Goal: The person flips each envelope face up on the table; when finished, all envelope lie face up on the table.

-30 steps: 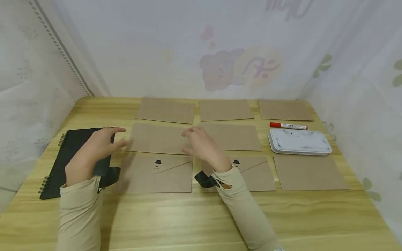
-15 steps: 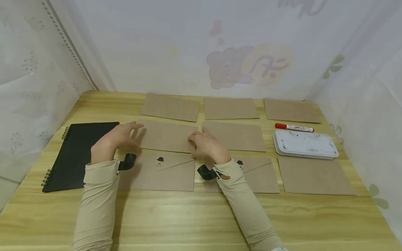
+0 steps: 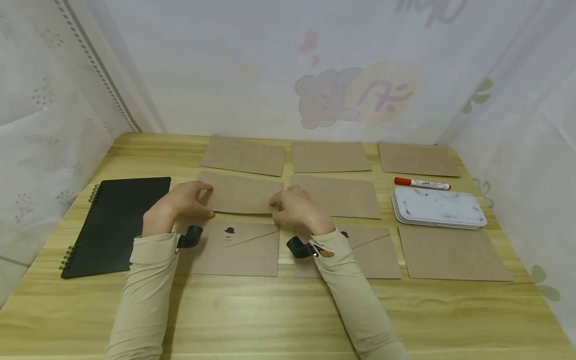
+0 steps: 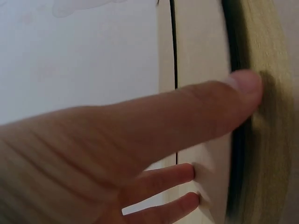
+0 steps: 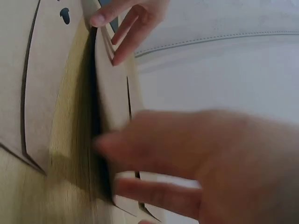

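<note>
A plain brown envelope (image 3: 243, 194) lies in the middle row, left of centre, on the wooden table (image 3: 270, 310). My left hand (image 3: 208, 200) pinches its left end and my right hand (image 3: 275, 205) pinches its right end. In the left wrist view my thumb (image 4: 187, 107) lies across one face of the envelope (image 4: 201, 46) and my fingers (image 4: 177, 175) sit behind it. The right wrist view shows the envelope (image 5: 112, 93) raised on edge off the wood, with my blurred right hand (image 5: 187, 158) near and my left hand (image 5: 126, 18) at the far end.
Several more brown envelopes lie in rows around it; two near ones (image 3: 234, 247) (image 3: 364, 250) show a small hat mark. A black spiral notebook (image 3: 117, 222) lies at the left. At the right sit a red-capped marker (image 3: 422, 184) and a white flat case (image 3: 438, 207). Cloth walls enclose the table.
My left hand has moved right, off the notebook, to the envelope's left end. My right hand has closed on the right end, and the envelope's near edge has come up off the table.
</note>
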Demonstrator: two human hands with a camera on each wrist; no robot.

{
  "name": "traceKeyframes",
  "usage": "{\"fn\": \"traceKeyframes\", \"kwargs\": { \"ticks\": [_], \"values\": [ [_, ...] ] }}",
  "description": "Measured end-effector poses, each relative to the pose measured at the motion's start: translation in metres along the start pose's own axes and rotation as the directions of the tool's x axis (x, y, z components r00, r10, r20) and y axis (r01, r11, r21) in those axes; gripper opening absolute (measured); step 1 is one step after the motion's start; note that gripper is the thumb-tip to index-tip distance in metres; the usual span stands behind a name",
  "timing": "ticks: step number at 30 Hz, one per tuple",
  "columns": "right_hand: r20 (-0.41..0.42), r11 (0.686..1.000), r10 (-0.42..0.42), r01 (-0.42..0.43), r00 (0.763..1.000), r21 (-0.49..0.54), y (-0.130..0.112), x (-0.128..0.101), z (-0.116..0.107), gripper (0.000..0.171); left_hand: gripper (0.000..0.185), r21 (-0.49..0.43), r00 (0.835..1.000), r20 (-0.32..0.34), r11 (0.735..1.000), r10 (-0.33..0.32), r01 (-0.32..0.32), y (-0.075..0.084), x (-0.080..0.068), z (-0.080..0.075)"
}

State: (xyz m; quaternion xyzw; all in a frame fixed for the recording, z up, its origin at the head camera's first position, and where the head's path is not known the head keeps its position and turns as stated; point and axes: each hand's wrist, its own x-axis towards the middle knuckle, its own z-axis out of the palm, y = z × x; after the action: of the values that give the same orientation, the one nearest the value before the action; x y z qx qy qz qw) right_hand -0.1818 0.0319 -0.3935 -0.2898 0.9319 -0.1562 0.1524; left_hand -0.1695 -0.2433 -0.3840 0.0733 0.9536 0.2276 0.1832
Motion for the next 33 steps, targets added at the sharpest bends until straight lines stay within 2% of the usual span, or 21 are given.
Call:
{"fn": "traceKeyframes", "kwargs": {
  "ticks": [6, 11, 15, 17, 20, 22, 24, 27, 30, 33],
  "values": [
    [-0.066, 0.999, -0.014, 0.017, 0.998, 0.039, 0.002, 0.001, 0.000, 0.026, 0.065, 0.016, 1.000, -0.010, 1.000, 0.022, -0.022, -0.001, 0.001, -0.002],
    [-0.226, 0.995, -0.020, 0.043, 0.974, 0.093, 0.004, 0.004, 0.002, 0.020, 0.066, 0.014, 0.999, 0.013, 0.999, 0.041, -0.042, -0.003, -0.001, -0.004],
    [-0.350, 0.983, 0.033, 0.033, 0.936, 0.179, 0.003, 0.006, 0.004, 0.015, 0.054, 0.020, 0.998, 0.019, 0.998, 0.065, -0.065, -0.005, -0.002, -0.004],
    [-0.421, 0.980, 0.053, 0.033, 0.906, 0.196, 0.002, 0.007, 0.006, 0.015, 0.047, 0.006, 0.998, 0.021, 0.998, 0.067, -0.067, -0.007, -0.003, -0.005],
    [-0.522, 0.981, 0.051, 0.056, 0.852, 0.187, 0.001, 0.008, 0.007, 0.024, 0.042, -0.026, 0.998, 0.025, 0.998, 0.066, -0.065, -0.010, -0.004, -0.007],
    [-0.568, 0.979, 0.036, 0.086, 0.822, 0.186, 0.001, 0.009, 0.008, 0.029, 0.039, -0.028, 0.998, 0.017, 0.997, 0.066, -0.065, -0.012, -0.005, -0.009],
    [-0.590, 0.972, 0.019, 0.123, 0.807, 0.199, 0.001, 0.010, 0.009, 0.030, 0.038, -0.020, 0.998, 0.008, 0.998, 0.064, -0.064, -0.013, -0.005, -0.009],
    [-0.594, 0.948, -0.013, 0.199, 0.805, 0.249, 0.001, 0.010, 0.009, 0.020, 0.039, -0.012, 0.999, -0.006, 0.999, 0.048, -0.048, -0.016, -0.005, -0.010],
    [-0.588, 0.911, -0.089, 0.305, 0.804, 0.279, 0.003, 0.010, 0.008, 0.009, 0.041, -0.016, 0.999, -0.013, 0.999, 0.042, -0.042, -0.019, -0.006, -0.011],
    [-0.603, 0.873, -0.189, 0.414, 0.775, 0.258, 0.004, 0.010, 0.008, 0.007, 0.042, -0.019, 0.999, -0.022, 0.999, 0.045, -0.045, -0.021, -0.007, -0.013]
  ]
}}
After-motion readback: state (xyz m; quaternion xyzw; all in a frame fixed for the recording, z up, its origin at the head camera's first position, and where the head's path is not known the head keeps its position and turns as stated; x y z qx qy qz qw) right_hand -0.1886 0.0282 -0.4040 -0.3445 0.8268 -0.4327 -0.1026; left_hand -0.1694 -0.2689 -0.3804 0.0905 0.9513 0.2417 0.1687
